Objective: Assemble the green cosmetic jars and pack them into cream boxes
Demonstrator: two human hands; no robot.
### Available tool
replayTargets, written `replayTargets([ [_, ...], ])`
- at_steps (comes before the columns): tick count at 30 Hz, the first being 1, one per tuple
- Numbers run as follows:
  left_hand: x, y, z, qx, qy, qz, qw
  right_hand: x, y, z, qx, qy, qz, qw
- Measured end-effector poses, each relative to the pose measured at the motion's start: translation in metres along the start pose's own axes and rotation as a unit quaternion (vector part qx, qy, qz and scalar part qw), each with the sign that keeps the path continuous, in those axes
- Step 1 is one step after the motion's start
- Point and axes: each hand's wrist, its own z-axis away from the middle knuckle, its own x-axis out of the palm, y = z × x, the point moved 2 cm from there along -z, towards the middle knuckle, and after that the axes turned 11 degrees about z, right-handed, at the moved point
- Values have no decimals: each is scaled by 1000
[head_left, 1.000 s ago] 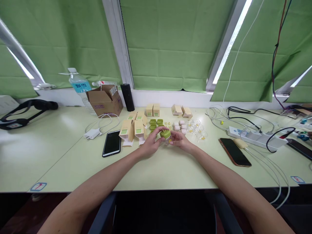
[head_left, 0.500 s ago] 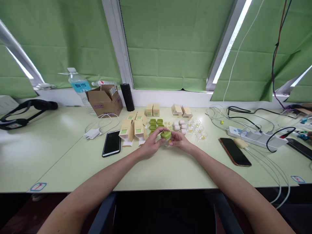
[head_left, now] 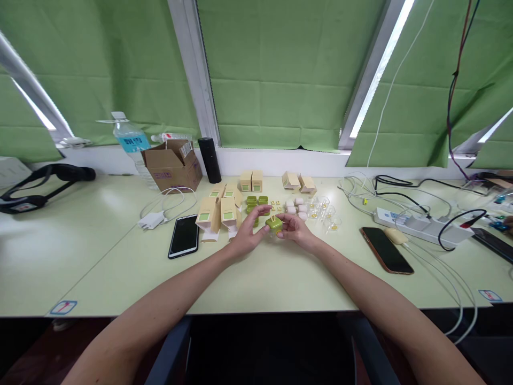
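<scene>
A small green cap with a pale loop on top (head_left: 274, 223), over a clear lower part with a yellow bit, is in my right hand (head_left: 294, 229), whose fingers are closed on its right side. My left hand (head_left: 250, 235) is on the other side, fingers and thumb spread apart around the cap's left; whether the thumb touches it I cannot tell. Behind the hands lie several green cups (head_left: 263, 199), small yellowish pieces (head_left: 276, 203), pale pink cylinders (head_left: 290, 210) and clear cups with yellow bits (head_left: 329, 212). My left hand partly hides the green cups.
Open cartons (head_left: 229, 212) stand left of my hands, with more small boxes (head_left: 256, 181) (head_left: 290, 181) behind. Phones lie left (head_left: 183, 236) and right (head_left: 387, 250). A cardboard box (head_left: 172, 166), black cylinder (head_left: 209, 160), power strip (head_left: 420, 224) and loose cables also occupy the table (head_left: 280, 283).
My left fingers have opened away from the green cap, which they were holding before. The cap now sits slightly lower and further right, in my right hand.
</scene>
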Motion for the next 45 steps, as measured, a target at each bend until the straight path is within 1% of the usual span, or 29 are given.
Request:
replayTargets([
  [3, -1, -2, 0, -11, 12, -37, 999, 0, 0, -1, 5, 23, 7, 1000],
  [7, 0, -1, 0, -26, 11, -63, 998, 0, 0, -2, -15, 54, 18, 998],
  [10, 2, -1, 0, -31, 11, -84, 996, 1, -3, -1, -32, 64, 26, 997],
  [13, 3, -4, 0, -45, 27, -97, 994, 4, -6, 1, -42, 69, 24, 996],
  [16, 4, -8, -1, -65, 56, -89, 992, 8, -10, 2, -53, 71, 26, 996],
  [18, 4, -10, -2, -73, 64, -71, 993, 10, -12, 3, -62, 79, 34, 994],
  [22, 6, -11, -3, -80, 54, -30, 995, 12, -14, 4, -76, 87, 61, 991],
  [28, 7, -13, -3, -79, 54, -6, 995, 13, -12, 3, -77, 94, 81, 989],
  [35, 6, -9, -3, -91, 45, -5, 995, 12, -12, 3, -80, 114, 93, 986],
  [40, 6, -7, -4, -83, 42, -2, 996, 10, -14, 3, -87, 135, 101, 982],
  [45, 5, -9, -4, -103, 44, -33, 993, 12, -13, 4, -67, 131, 122, 981],
])
